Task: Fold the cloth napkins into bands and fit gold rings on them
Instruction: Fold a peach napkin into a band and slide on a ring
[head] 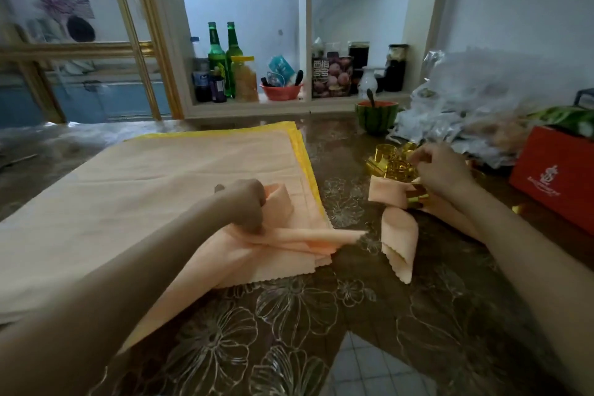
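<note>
1. Napkin (289, 238), folded into a band, sits gripped in your left hand (247, 202), on the flat stack (160, 186).
2. Your right hand (442, 170) curls over the gold rings (390, 164); whether it holds one is unclear.
3. Ringed napkin (398, 235) lies just below it.

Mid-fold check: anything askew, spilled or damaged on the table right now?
Nothing spilled or damaged. Only the gold rings lie in a jumbled heap, some tipped over, and yellow napkins stick out past the right edge of the peach stack.

Left grip (245, 202) clenches a napkin (299, 238); right grip (441, 170), fingers curled, pinches a gold ring (407, 149).
</note>
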The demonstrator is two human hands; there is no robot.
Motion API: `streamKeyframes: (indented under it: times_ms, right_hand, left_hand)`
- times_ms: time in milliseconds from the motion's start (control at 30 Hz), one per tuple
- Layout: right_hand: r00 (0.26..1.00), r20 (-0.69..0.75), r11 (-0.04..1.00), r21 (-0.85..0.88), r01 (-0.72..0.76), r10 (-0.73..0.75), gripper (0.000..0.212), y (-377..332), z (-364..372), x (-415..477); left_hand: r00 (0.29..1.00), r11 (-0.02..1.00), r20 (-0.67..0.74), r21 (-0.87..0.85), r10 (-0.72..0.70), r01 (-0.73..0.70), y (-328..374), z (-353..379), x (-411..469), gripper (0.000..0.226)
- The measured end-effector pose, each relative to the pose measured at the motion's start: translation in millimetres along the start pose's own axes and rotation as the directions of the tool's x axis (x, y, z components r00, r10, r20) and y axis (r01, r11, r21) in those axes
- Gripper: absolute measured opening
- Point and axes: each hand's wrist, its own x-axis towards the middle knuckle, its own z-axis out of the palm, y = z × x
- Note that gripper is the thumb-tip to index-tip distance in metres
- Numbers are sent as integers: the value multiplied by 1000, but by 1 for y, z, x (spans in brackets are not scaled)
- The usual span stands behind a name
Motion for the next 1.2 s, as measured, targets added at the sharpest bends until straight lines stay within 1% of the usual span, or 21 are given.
streamKeyframes:
  times_ms: [67, 100, 167, 200, 233, 267, 300, 400, 467, 533, 600, 633, 667, 700, 767, 800, 900, 967, 1033, 1100, 1200]
  right_hand:
    - [997, 58, 994, -94, 51, -45, 30, 3, 10, 13]
    - [993, 101, 978, -196, 77, -58, 29, 5, 15, 18]
    - [975, 220, 912, -393, 115, -28, 27, 6, 25, 34]
    - [958, 286, 891, -438, 122, 10, 25, 6, 30, 41]
    - [935, 352, 886, -446, 123, 47, 23, 6, 33, 46]
    - [910, 406, 892, -437, 112, 85, 22, 4, 36, 49]
    - [902, 418, 896, -436, 91, 112, 23, 3, 38, 50]
    - [924, 368, 876, -474, 90, 104, 18, 1, 33, 55]
    - [961, 274, 906, -415, 83, 38, 21, -3, 25, 52]
    - [992, 102, 947, -308, 95, -67, 23, -10, 14, 35]
    - [977, -30, 966, -157, 203, -210, 21, -26, 3, 3]
    - [966, -32, 966, -33, 257, -258, 19, -35, 0, -16]
    - [957, 20, 952, 113, 286, -290, 17, -45, -3, -35]
    - [943, 115, 928, 249, 276, -311, 16, -54, -2, -53]
    - [870, 308, 884, 396, 250, -384, 23, -71, 0, -82]
    - [846, 350, 870, 434, 234, -403, 27, -75, 4, -91]
    - [801, 385, 875, 355, 328, -457, 35, -82, 20, -114]
    - [785, 383, 864, 339, 371, -487, 29, -80, 29, -123]
    - [787, 406, 867, 388, 312, -465, 19, -77, 34, -127]
    - [819, 402, 884, 398, 246, -409, 20, -74, 38, -127]
    - [848, 373, 895, 384, 228, -376, 25, -72, 44, -127]
  left_hand:
    - [1000, 1000, -13, 10, -6, 6, 0, 5, 5, 12]
    - [999, 1000, -44, 14, 4, -4, 1, 6, 4, 14]
    - [993, 1000, -115, 20, 0, 2, 2, 11, 1, 43]
    - [983, 999, -181, 38, 10, -3, 3, 17, -2, 53]
    - [964, 998, -261, 63, 43, -27, 5, 22, -5, 57]
    - [942, 994, -321, 85, 95, -71, 8, 28, -7, 54]
    - [926, 989, -350, 85, 143, -120, 11, 35, -9, 47]
    - [901, 968, -367, -9, 231, -252, 16, 49, -13, 29]
    - [895, 946, -381, -127, 230, -297, 11, 52, -16, 30]
    - [911, 897, -347, -293, 222, -331, 3, 50, -19, 31]
    - [921, 846, -259, -379, 292, -375, -3, 47, -23, 34]
    - [914, 838, -228, -371, 336, -401, -4, 46, -25, 35]
    - [904, 837, -218, -345, 369, -425, -5, 45, -25, 35]
    - [894, 839, -226, -316, 387, -443, -6, 46, -25, 34]
    - [895, 843, -256, -318, 364, -434, -4, 50, -27, 31]
    - [900, 852, -254, -310, 353, -422, -4, 52, -25, 30]
    - [898, 873, -260, -254, 354, -417, -2, 58, -24, 26]
    - [888, 888, -280, -181, 366, -423, 0, 60, -22, 27]
    - [878, 892, -325, -167, 352, -420, 2, 62, -23, 27]
    - [874, 899, -351, -156, 336, -408, 4, 64, -23, 28]
    - [877, 911, -362, -143, 317, -388, 7, 64, -24, 29]
